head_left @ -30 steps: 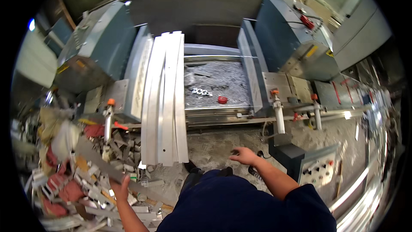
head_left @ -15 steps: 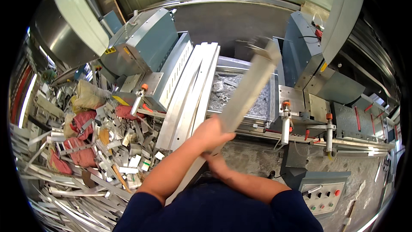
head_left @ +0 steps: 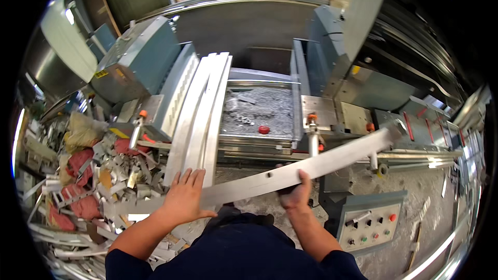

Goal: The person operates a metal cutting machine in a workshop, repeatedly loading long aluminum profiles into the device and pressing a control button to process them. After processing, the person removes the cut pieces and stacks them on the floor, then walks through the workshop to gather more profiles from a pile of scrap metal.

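Note:
A long silver metal profile with a small dark hole lies aslant across the space before me, its right end higher and farther away. My right hand grips its near edge, thumb on top and the other fingers hidden beneath. Over the left part of the profile my left hand lies with its fingers stretched out and thumb apart. Just beyond that hand, several similar profiles rest side by side on the machine, pointing away from me.
A tray of metal chips holds a red round object. Grey-blue machine housings flank it, with orange-topped clamps in front. Metal offcuts are heaped at left. A control panel stands at lower right.
The profile has swung from steeply upright to a flatter slant, its far end moving right and down. My crossed hands have separated, left hand leftward, right hand rightward. The view has shifted right.

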The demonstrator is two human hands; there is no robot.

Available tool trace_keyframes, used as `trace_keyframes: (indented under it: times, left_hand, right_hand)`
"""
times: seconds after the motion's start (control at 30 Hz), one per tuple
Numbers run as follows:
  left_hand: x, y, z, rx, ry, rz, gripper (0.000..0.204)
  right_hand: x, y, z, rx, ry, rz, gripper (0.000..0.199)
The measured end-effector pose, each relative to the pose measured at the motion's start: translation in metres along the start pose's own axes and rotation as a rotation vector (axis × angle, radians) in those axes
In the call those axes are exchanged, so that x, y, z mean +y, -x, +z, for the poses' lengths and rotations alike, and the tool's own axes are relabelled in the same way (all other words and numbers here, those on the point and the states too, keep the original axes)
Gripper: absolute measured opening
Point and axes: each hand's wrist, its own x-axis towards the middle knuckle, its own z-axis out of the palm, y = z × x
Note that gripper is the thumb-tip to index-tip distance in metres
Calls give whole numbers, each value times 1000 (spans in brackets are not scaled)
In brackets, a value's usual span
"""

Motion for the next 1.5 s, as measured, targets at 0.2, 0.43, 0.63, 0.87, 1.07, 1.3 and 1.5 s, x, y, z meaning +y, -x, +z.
trace_keyframes:
  times: [0.2, 0.43, 0.63, 0.87, 1.07, 1.3, 1.5]
  left_hand:
    - [-73, -41, 55, 392, -196, 23, 102]
    - [-141, -174, 33, 760, -95, 99, 47]
    - [-233, -286, 22, 755, -145, 42, 40]
    - [-283, -414, 66, 588, 25, -21, 30]
    - [-275, -406, 70, 649, -53, -77, 49]
    - [-231, -392, 26, 296, -26, -198, 101]
    - [-161, -409, 25, 451, 33, 53, 103]
  right_hand:
    - [-40, -20, 28, -55, -99, -137, 48]
    - [-39, -74, 67, -105, 10, -140, 57]
    - [-31, -187, 110, 51, 187, 0, 51]
    - [-22, -280, 128, 116, 312, 93, 84]
    - [-14, -194, 111, -98, 790, 360, 59]
    - [-76, -30, 32, -90, 1073, 453, 53]
    - [-184, 118, -99, 698, 1010, -238, 36]
